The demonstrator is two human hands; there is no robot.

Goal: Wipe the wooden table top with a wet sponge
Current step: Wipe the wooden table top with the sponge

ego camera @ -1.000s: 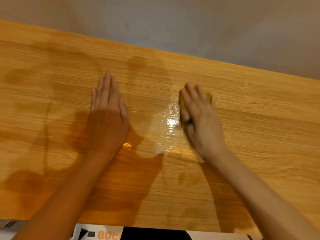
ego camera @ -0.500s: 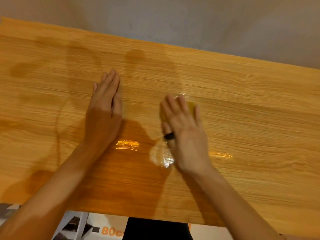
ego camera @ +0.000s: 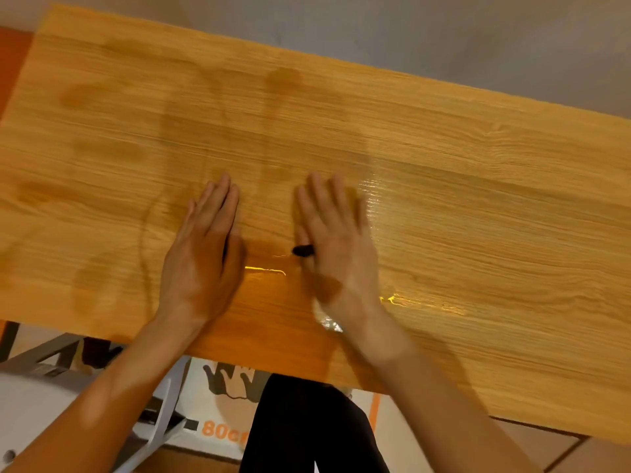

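Observation:
The wooden table top fills most of the head view and shows dark damp patches and shiny wet streaks. My right hand lies flat near the table's front middle, fingers straight, pressing on a yellow sponge. Only a sliver of the sponge shows past my fingers. A dark ring sits on that hand's thumb. My left hand rests flat on the wood just to the left, fingers together, holding nothing.
A grey wall runs behind the table's far edge. Below the front edge are a white and orange box printed "80c", a white metal frame at the lower left, and my dark-clothed legs.
My right hand has slid left with the sponge, closer to my left hand, leaving a wet sheen on its right. My left hand stays flat. The view has tilted down, showing more of the front edge.

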